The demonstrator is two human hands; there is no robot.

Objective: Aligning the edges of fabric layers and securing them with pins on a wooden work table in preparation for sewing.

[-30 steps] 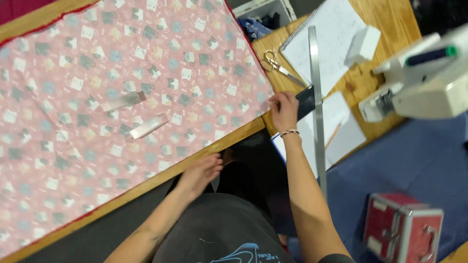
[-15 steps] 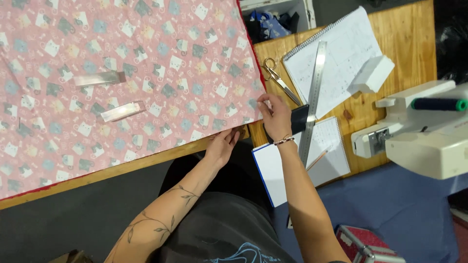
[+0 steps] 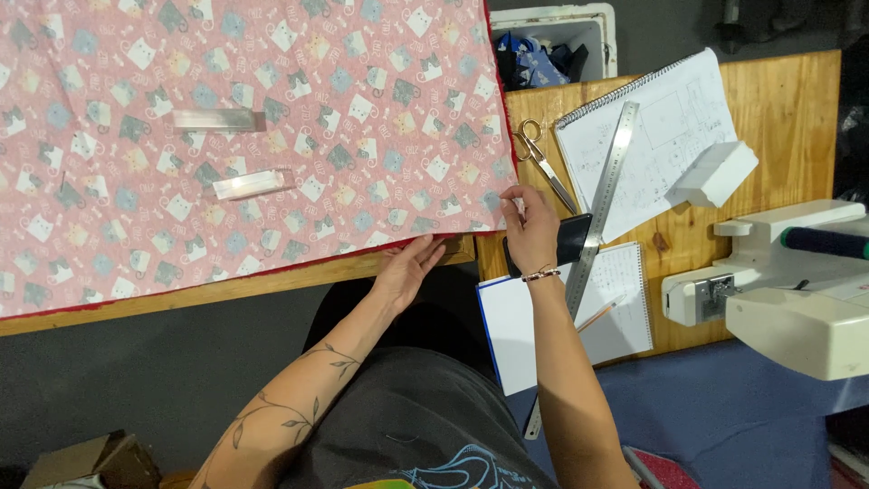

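A pink fabric (image 3: pixel 244 136) printed with small cat shapes lies spread over a wooden table (image 3: pixel 226 292). My left hand (image 3: pixel 407 270) rests on the fabric's near edge at the table's front, fingers apart. My right hand (image 3: pixel 529 231) pinches the fabric's near right corner, next to a black phone (image 3: pixel 574 238). Two clear rectangular weights (image 3: pixel 214 119) (image 3: pixel 248 185) sit on the fabric to the left.
A long metal ruler (image 3: pixel 598 215) lies across an open spiral notebook (image 3: pixel 674 127), with scissors (image 3: pixel 541 156) and a white block (image 3: pixel 715 172) nearby. A second notebook (image 3: pixel 625 308) with a pencil lies below. A white sewing machine (image 3: pixel 787 290) stands at right, a bin (image 3: pixel 552 41) behind.
The view has shifted, so the fabric and table sit higher and further left. My left hand rose from below the table edge onto the fabric's edge; my right hand stays at the corner.
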